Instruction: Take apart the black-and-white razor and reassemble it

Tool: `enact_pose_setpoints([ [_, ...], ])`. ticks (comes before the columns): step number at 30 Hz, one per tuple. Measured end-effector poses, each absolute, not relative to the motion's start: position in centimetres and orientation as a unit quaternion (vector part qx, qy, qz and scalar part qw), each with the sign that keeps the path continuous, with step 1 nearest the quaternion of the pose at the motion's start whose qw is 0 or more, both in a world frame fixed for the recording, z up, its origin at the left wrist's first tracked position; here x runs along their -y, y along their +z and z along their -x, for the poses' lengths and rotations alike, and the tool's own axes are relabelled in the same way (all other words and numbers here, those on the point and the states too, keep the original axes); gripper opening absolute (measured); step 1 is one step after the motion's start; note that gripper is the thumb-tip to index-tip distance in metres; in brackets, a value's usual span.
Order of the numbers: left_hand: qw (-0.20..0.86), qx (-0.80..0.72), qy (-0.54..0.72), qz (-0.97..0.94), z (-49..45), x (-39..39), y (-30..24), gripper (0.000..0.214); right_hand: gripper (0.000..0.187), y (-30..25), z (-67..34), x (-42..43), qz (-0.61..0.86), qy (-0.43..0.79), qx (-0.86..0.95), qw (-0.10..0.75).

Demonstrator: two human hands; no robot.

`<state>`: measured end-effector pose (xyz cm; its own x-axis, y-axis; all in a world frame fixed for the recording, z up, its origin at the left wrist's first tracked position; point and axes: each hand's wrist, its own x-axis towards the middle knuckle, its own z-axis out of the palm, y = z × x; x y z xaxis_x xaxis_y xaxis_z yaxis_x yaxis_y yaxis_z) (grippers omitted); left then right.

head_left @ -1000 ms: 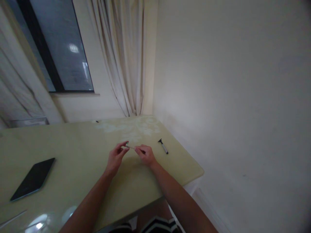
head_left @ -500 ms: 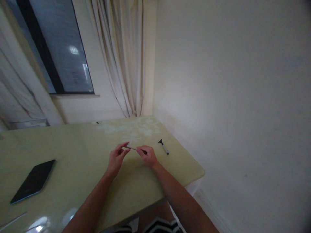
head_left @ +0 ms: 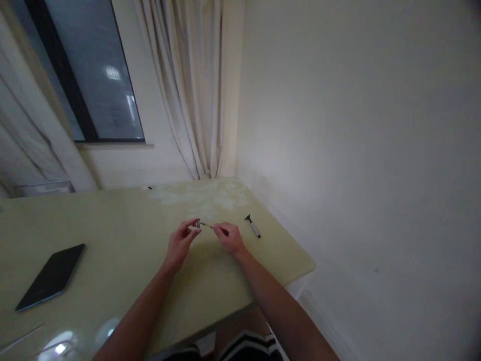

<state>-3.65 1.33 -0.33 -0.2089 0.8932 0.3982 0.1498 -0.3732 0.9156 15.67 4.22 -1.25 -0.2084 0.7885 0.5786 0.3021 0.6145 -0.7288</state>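
My left hand (head_left: 182, 243) pinches a small dark-and-light piece (head_left: 198, 224) between thumb and fingertips; its kind is too small to make out. From the right, my right hand (head_left: 230, 238) grips a thin stick-like tool (head_left: 208, 225), whose tip points at that piece. Whether the tip touches it I cannot tell. Both hands are held over the table (head_left: 210, 296). Just right of my right hand lies a T-shaped razor (head_left: 252, 226) with a black head and a grey handle.
A dark flat tablet (head_left: 50, 277) lies on the left of the table. A small black object (head_left: 150, 187) is by the far edge. A thin pale rod (head_left: 22, 338) shows at the lower left. The wall (head_left: 356, 175) borders the table's right side.
The thin tool's tip has come up a little, and more of its shaft shows between my hands. The piece in my left hand now appears more upright. The razor stays put.
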Motion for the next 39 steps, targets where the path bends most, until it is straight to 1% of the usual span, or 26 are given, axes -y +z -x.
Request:
enact_pose_setpoints([
  [3, 0.305, -0.473, 0.618, -0.549, 3.6, -1.4, -0.4, 0.052, 0.04, -1.1, -15.6, -4.0, 0.342, 0.246, 0.751, 0.508],
  [7, 0.309, -0.469, 0.628, -0.539, 3.7, -1.5, -0.5, 0.053, 0.04, -1.0, -15.5, -3.9, 0.371, 0.232, 0.74, 0.511],
  [11, 0.317, -0.466, 0.622, -0.544, 3.7, -1.4, -0.5, 0.054, 0.039, -1.2, -15.6, -4.1, 0.361, 0.246, 0.752, 0.494],
  [15, 0.318, -0.47, 0.619, -0.543, 3.7, -1.4, -0.6, 0.053, 0.038, -1.2, -15.6, -4.1, 0.396, 0.234, 0.74, 0.491],
  [19, 0.322, -0.468, 0.622, -0.539, 3.8, -1.5, -0.6, 0.055, 0.035, -1.1, -15.6, -4.0, 0.37, 0.25, 0.749, 0.49],
  [23, 0.318, -0.477, 0.624, -0.532, 3.8, -1.4, -0.4, 0.057, 0.034, -1.3, -15.5, -4.0, 0.416, 0.238, 0.728, 0.49],
  [28, 0.315, -0.48, 0.617, -0.538, 3.5, -1.0, 0.1, 0.058, 0.036, -1.3, -15.6, -4.1, 0.391, 0.255, 0.747, 0.474],
  [31, 0.311, -0.482, 0.615, -0.54, 3.5, -0.8, 0.4, 0.058, 0.035, -1.2, -15.6, -4.0, 0.417, 0.241, 0.734, 0.478],
  [35, 0.319, -0.477, 0.62, -0.535, 3.5, -0.8, 0.3, 0.059, 0.034, -0.9, -15.7, -3.9, 0.389, 0.234, 0.759, 0.466],
  [39, 0.327, -0.472, 0.618, -0.537, 3.5, -0.9, 0.2, 0.058, 0.035, -0.7, -15.8, -3.9, 0.41, 0.232, 0.741, 0.478],
])
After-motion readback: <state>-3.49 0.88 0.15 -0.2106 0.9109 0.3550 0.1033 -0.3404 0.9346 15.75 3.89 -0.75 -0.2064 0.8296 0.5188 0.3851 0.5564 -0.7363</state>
